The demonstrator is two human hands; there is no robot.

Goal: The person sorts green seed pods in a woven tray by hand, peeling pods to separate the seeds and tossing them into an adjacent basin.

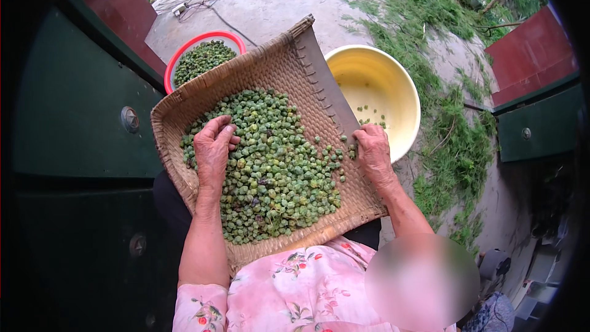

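A shallow woven winnowing basket (313, 107) rests tilted across my lap, its straight smooth edge on the right. Small green round fruits (276, 166), some yellowish and a few dark, lie heaped in it. My left hand (212, 146) is over the left side of the heap, its fingers bent inward; whatever they pinch is too small to make out. At the basket's right edge is my right hand (373, 150), with fingers curled down and drawn together beside a few loose fruits. Its fingertips are partly hidden, so what they hold does not show.
Beyond the basket's right edge stands a yellow basin (402, 95) with a few fruits inside. A red-rimmed basin (169, 74) full of similar fruits is at the far left. Dark green door panels (80, 104) flank the left side. Cut greenery (452, 147) covers ground at right.
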